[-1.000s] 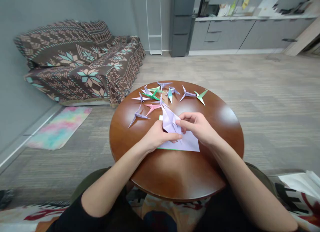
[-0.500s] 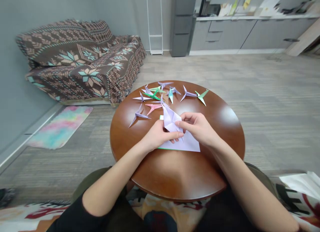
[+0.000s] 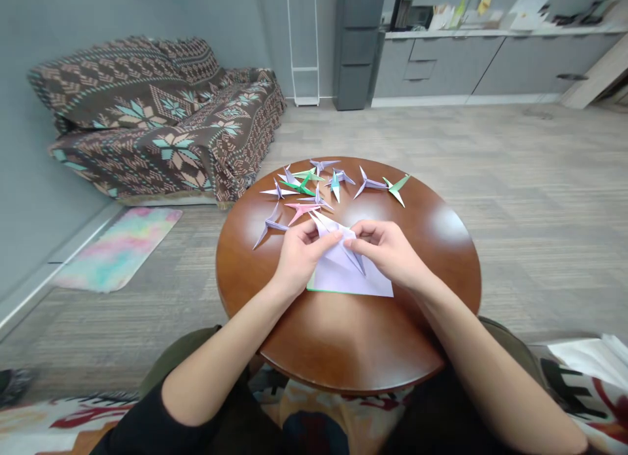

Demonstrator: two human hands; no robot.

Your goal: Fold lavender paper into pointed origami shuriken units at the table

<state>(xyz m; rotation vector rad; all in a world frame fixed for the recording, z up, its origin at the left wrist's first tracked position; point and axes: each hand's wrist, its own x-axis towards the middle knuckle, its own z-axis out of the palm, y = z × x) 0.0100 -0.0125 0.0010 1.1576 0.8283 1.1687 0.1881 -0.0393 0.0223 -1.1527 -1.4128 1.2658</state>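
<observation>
Hands (image 3: 387, 247) partly hide the folded paper (image 3: 326, 223) (and flat paper (image 3: 375, 284) beneath).

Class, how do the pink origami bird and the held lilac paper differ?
The pink origami bird rests on the table; the lilac paper is held by the left hand and right hand. The bird has narrow, spread points; the paper shows broader surfaces. The bird's colour is stronger; the paper's is paler. Both are folded paper.

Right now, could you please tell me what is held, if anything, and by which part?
A folded lilac paper: the left hand pinches its left side, the right hand its right side.
</observation>
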